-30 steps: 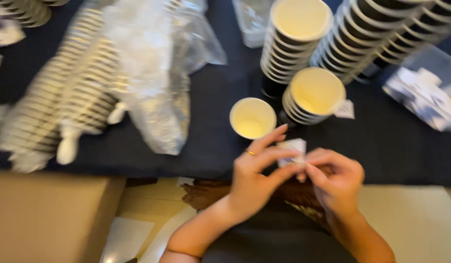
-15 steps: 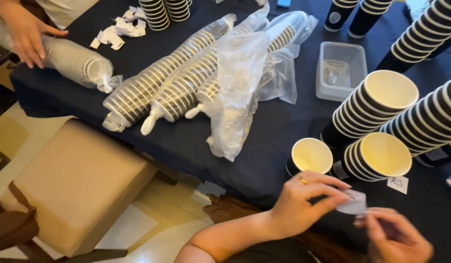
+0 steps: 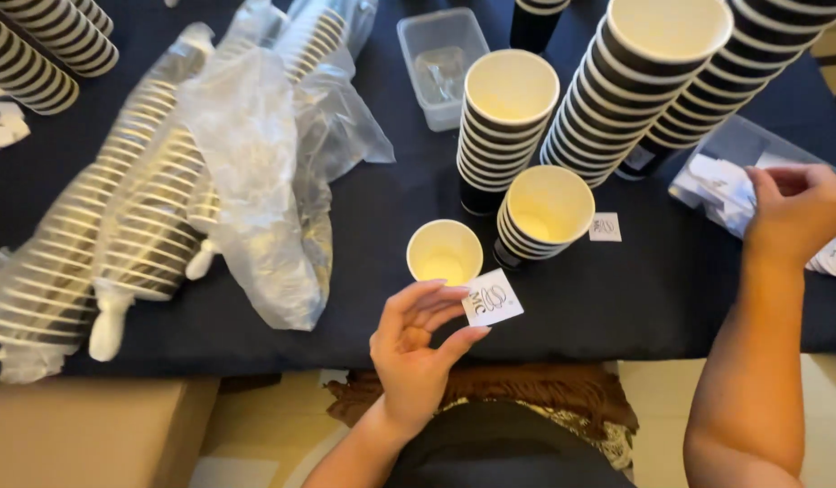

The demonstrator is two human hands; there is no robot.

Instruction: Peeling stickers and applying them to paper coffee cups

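While pinched, sticker (image 3: 492, 299) tilted, corner rightward

Black-and-cream striped cups (image 3: 506, 136) with cream insides, a white sticker (image 3: 492, 298), and a navy tablecloth (image 3: 635, 289).

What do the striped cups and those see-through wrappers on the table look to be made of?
The cups look like paper: matte cream inside, rolled rims, tightly nested stacks. The wrappers look like thin clear plastic film, glossy and crumpled. The small square in the left hand seems a paper sticker, flat and white.
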